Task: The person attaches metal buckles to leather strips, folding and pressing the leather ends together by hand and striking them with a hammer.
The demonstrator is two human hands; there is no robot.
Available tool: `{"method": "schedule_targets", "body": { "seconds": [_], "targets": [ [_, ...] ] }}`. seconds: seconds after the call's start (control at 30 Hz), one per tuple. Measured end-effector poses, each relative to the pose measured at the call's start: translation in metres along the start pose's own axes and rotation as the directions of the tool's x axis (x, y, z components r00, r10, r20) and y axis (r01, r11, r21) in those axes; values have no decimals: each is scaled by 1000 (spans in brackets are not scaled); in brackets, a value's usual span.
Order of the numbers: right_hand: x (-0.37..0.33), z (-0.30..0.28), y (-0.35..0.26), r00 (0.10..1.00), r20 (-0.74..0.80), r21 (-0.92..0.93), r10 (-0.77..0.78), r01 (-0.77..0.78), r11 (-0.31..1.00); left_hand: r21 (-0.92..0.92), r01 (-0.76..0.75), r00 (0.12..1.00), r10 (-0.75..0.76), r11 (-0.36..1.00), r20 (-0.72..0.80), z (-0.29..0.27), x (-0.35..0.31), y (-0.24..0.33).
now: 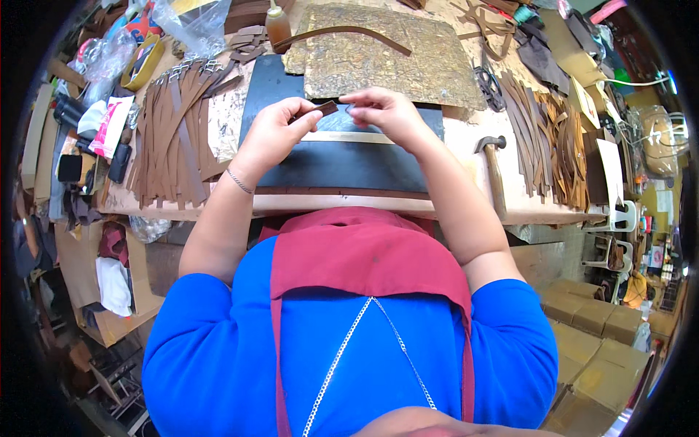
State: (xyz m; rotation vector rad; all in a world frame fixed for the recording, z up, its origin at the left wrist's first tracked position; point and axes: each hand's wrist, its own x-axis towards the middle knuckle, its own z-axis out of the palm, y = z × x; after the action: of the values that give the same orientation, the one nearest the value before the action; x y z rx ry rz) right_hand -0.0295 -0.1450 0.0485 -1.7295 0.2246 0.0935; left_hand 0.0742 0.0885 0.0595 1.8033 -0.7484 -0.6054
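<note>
Handling a small brown strip (pixel 325 108) up at 12 o'clock

From my remote seat I had the left hand (pixel 280 131) pinched on the strip, above the black mat (pixel 342 166), and the right hand (pixel 389 120) curled just beside its end, at the strip's 3 o'clock; couldn't tell if that one gripped anything. Looked like a hand-positioning step to me. Next move probably called for a steady left pinch and a careful right-hand approach. Hammer (pixel 496 178) lay untouched between 2 and 3 o'clock.
</note>
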Motion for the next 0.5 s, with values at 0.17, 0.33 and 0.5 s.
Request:
{"method": "schedule_targets", "body": {
  "seconds": [0.17,0.33,0.5],
  "targets": [
    [-47,-3,-11,997,-61,656,-38,69,752,-66,24,991,-15,998,134,23,14,13],
    [-65,-5,-9,992,-69,694,-108,125,709,-104,67,960,-36,992,277,42,21,36],
    [-70,-10,-2,991,-83,763,-102,129,633,-116,48,962,-14,992,274,53,20,50]
  ]
}}
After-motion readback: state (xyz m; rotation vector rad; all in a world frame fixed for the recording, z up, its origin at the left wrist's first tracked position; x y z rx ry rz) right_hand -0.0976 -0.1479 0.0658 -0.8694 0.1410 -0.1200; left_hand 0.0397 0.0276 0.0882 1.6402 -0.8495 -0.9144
